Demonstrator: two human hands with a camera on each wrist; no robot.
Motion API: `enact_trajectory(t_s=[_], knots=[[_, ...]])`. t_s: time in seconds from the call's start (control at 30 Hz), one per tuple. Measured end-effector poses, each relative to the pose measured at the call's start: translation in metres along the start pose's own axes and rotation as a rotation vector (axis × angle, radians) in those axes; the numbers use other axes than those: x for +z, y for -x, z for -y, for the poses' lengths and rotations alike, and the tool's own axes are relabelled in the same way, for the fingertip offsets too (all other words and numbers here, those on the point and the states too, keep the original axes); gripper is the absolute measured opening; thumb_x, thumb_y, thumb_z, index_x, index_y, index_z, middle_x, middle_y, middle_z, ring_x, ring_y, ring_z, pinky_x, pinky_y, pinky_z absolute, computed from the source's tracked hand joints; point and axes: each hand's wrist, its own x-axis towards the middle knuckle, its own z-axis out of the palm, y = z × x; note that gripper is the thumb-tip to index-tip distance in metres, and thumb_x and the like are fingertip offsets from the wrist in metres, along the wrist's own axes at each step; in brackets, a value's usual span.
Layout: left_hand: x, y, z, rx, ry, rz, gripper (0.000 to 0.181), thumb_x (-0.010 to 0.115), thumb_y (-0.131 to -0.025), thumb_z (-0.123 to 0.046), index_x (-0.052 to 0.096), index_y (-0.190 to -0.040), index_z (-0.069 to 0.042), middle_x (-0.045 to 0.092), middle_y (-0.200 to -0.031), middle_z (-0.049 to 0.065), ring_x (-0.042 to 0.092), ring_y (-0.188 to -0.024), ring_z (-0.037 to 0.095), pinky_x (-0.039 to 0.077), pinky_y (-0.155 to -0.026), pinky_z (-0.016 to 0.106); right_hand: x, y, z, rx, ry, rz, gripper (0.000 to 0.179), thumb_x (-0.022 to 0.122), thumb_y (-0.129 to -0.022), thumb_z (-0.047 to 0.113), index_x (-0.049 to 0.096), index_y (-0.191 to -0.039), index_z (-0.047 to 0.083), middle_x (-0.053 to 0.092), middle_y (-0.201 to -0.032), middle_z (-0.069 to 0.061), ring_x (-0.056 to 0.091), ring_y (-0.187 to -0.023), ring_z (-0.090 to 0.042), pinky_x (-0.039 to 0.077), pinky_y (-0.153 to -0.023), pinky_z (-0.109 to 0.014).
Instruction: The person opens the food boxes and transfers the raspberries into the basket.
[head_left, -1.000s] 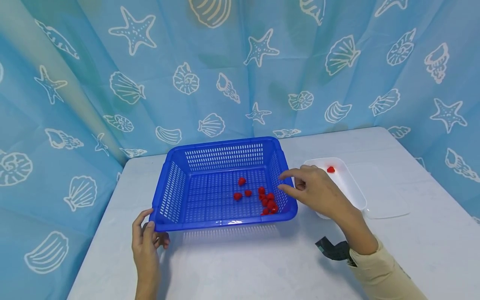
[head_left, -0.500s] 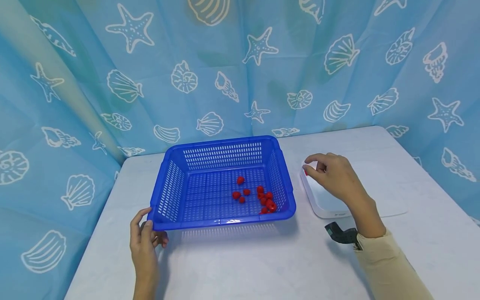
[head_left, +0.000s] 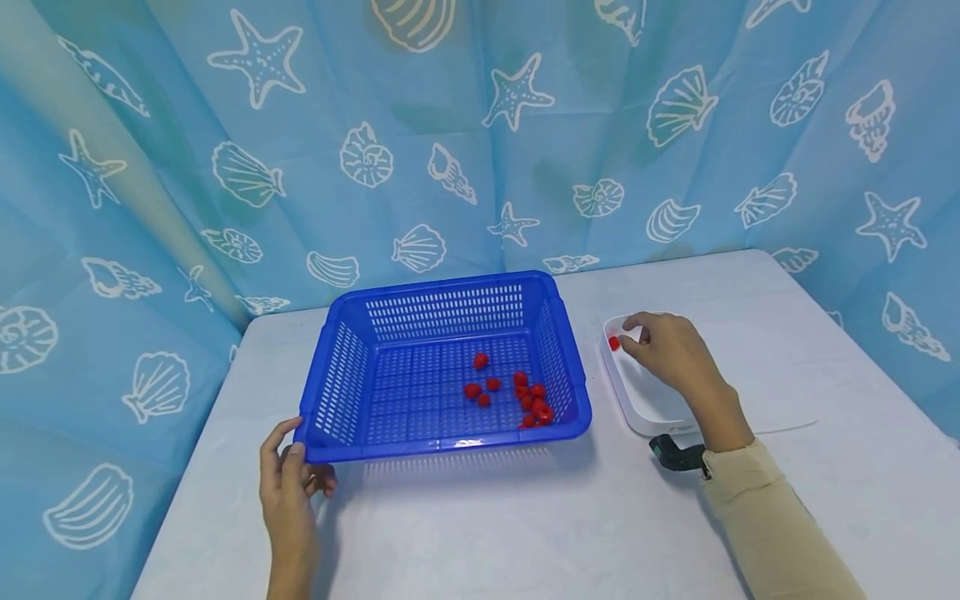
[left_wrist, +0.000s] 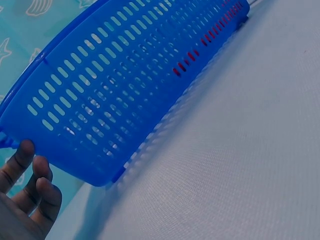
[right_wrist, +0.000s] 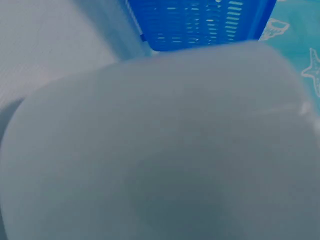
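Observation:
A blue slotted plastic basket (head_left: 427,450) stands mid-table with several red raspberries (head_left: 542,412) on its floor, most in the near right corner. My left hand (head_left: 288,492) grips the basket's near left corner; in the left wrist view its fingertips (left_wrist: 25,148) are at the corner's edge. My right hand (head_left: 670,354) reaches over a white plastic container (head_left: 626,400), thumb and forefinger curved and apart. One raspberry (head_left: 614,342) lies at the container's far left corner, just beyond those fingertips. In the right wrist view the pale container wall (right_wrist: 165,150) fills the picture and hides my fingers.
A clear flat lid (head_left: 780,427) lies right of the container on the white-covered table (head_left: 480,533). A blue curtain (head_left: 465,108) with shell and starfish prints hangs behind and at both sides. A dark wrist camera (head_left: 675,454) juts from my right wrist.
My right hand has moved right from beside the basket to the container. One more raspberry lies in the basket. The container's raspberry now shows at its left corner. My left hand has stayed.

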Motion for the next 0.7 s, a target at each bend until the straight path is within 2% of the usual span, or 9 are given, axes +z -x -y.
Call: enact_trajectory(t_s=[0.13,0.23,0.3,0.47,0.63,0.7], knots=[[0.001,0.009,-0.025,0.001,0.013,0.019,0.041,0.037,-0.097,-0.044,0.04,-0.135,-0.029,0.05,-0.097,0.012,0.054,-0.058,0.023,0.044,-0.046,0.029,0.006,-0.002,-0.005,0.005,0.0,0.013,0.033,0.063,-0.085,0.024,0.061,-0.113,0.007,0.055,-0.076,-0.008,0.048,-0.067,-0.023,0.041,-0.051,-0.03],[0.002,0.014,-0.037,0.006,0.011,0.027,0.042,0.037,-0.097,-0.044,0.039,-0.135,-0.028,0.05,-0.097,0.013,0.054,-0.058,0.021,0.044,-0.046,0.028,0.01,-0.004,-0.008,-0.004,0.013,0.029,0.035,0.064,-0.085,0.022,0.06,-0.117,0.007,0.057,-0.078,-0.009,0.049,-0.07,-0.023,0.043,-0.054,-0.032],[0.002,0.014,-0.036,-0.002,0.001,0.023,0.042,0.036,-0.096,-0.047,0.039,-0.135,-0.03,0.051,-0.097,0.011,0.054,-0.058,0.02,0.044,-0.047,0.028,0.013,-0.005,-0.01,-0.026,0.036,0.032,0.037,0.065,-0.084,0.021,0.06,-0.118,0.007,0.059,-0.081,-0.009,0.05,-0.074,-0.024,0.044,-0.06,-0.035],[0.002,0.009,-0.021,-0.015,-0.02,0.011,0.045,0.036,-0.093,-0.054,0.039,-0.134,-0.036,0.052,-0.099,0.009,0.055,-0.061,0.025,0.045,-0.047,0.028,0.02,-0.006,-0.014,-0.064,0.091,0.037,0.041,0.067,-0.083,0.019,0.059,-0.122,0.008,0.063,-0.093,-0.012,0.052,-0.084,-0.027,0.044,-0.077,-0.045],[0.001,0.005,-0.009,-0.001,-0.023,0.001,0.045,0.035,-0.093,-0.055,0.039,-0.134,-0.036,0.053,-0.099,0.009,0.054,-0.061,0.028,0.045,-0.046,0.029,0.024,-0.008,-0.017,-0.052,0.086,0.057,0.043,0.068,-0.083,0.019,0.058,-0.123,0.007,0.06,-0.114,-0.014,0.048,-0.109,-0.034,0.037,-0.093,-0.052],[0.0,0.004,-0.007,0.002,-0.021,-0.005,0.044,0.035,-0.094,-0.053,0.039,-0.134,-0.035,0.053,-0.098,0.009,0.054,-0.061,0.029,0.044,-0.046,0.029,0.027,-0.009,-0.018,-0.052,0.089,0.051,0.043,0.069,-0.082,0.019,0.059,-0.123,0.009,0.059,-0.117,-0.012,0.046,-0.113,-0.033,0.036,-0.095,-0.052]])
